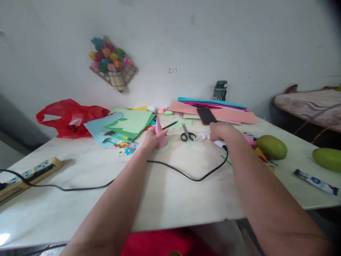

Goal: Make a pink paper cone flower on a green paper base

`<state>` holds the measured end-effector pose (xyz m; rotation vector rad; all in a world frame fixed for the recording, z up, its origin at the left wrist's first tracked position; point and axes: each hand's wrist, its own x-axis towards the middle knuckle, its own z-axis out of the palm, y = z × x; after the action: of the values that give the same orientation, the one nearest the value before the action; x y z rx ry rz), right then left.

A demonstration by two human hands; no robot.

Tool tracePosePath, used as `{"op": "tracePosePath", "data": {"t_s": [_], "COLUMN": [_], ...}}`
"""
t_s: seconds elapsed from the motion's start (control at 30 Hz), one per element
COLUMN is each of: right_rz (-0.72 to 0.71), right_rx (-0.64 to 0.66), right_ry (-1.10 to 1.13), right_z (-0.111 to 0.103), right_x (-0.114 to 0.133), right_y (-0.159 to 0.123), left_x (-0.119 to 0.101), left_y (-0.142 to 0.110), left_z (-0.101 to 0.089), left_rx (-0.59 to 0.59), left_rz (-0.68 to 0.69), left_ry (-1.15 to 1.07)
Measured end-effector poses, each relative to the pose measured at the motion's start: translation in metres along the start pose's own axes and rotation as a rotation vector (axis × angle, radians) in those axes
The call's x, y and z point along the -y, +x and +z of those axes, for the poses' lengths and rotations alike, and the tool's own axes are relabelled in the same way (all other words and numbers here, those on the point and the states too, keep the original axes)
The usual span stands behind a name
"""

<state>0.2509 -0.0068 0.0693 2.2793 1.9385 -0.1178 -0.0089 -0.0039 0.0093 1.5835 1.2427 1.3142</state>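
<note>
One pink paper cone [161, 139] stood upright near the middle of the marble-patterned table [183, 206], on a scalloped green paper piece [167, 146]. My left hand [154, 138] was closed around the cone, thumb across its front. My right hand [220, 131] was closed on the white glue gun [218, 143], nozzle directed left; the exact finger placement could not be determined. A black cord [197, 180] ran from the gun across the near side of the cone. Component positions were as follows: black-handled scissors [187, 135] between cone and gun, blades pointing far; pencil [171, 124] just beside the cone, contact with my fingers unclear; smartphone [206, 116] beyond my right hand; red plastic bag [70, 119] at far left; power strip [30, 177] at left; squeeze tube [317, 182] at right, on the near side of two green fruits [271, 147].
</note>
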Motion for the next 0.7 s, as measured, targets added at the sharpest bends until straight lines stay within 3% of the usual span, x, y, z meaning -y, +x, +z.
{"op": "tracePosePath", "data": {"t_s": [0.23,0.47,0.6,0.7], "right_rz": [0.024,-0.019,-0.195,-0.450], "right_rx": [-0.153,-0.374,-0.429,-0.338], "right_ry": [0.044,0.199,0.593,1.067], "right_z": [-0.013,-0.023,-0.015,-0.001], "right_x": [0.004,0.008,0.017,0.030], "right_y": [-0.014,-0.021,-0.015,-0.010], "left_x": [0.003,0.003,0.008,0.012], "left_y": [0.000,-0.001,0.001,0.005], "left_z": [0.000,-0.001,-0.001,-0.003], "left_rx": [-0.003,-0.092,-0.120,-0.164], "left_rz": [0.008,-0.014,-0.013,-0.038], "left_ry": [0.011,-0.082,-0.148,-0.244]}}
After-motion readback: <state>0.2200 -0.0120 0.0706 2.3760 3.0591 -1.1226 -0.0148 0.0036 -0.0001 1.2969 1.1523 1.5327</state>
